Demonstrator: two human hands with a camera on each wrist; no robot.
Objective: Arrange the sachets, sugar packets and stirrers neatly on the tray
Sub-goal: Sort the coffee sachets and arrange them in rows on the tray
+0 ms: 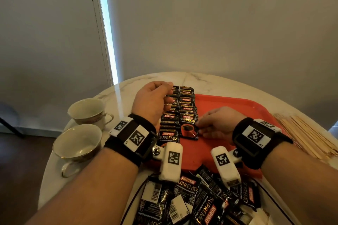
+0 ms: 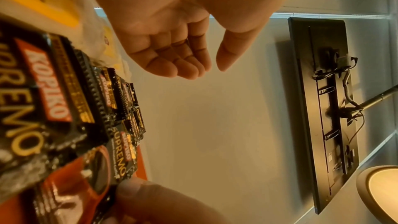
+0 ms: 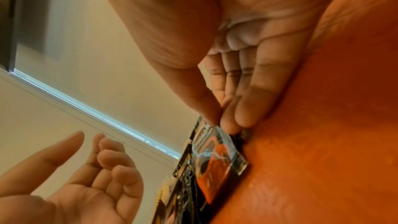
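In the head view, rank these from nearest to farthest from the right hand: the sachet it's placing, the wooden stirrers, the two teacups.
1. Sachet: touched by the right hand, on the red tray.
2. Wooden stirrers: on the table, right of the tray.
3. Teacups: far left; too close to rank against each other.

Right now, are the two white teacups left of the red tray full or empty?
Empty. The nearer white teacup and the farther one both stand upright on the marble table, showing bare interiors.
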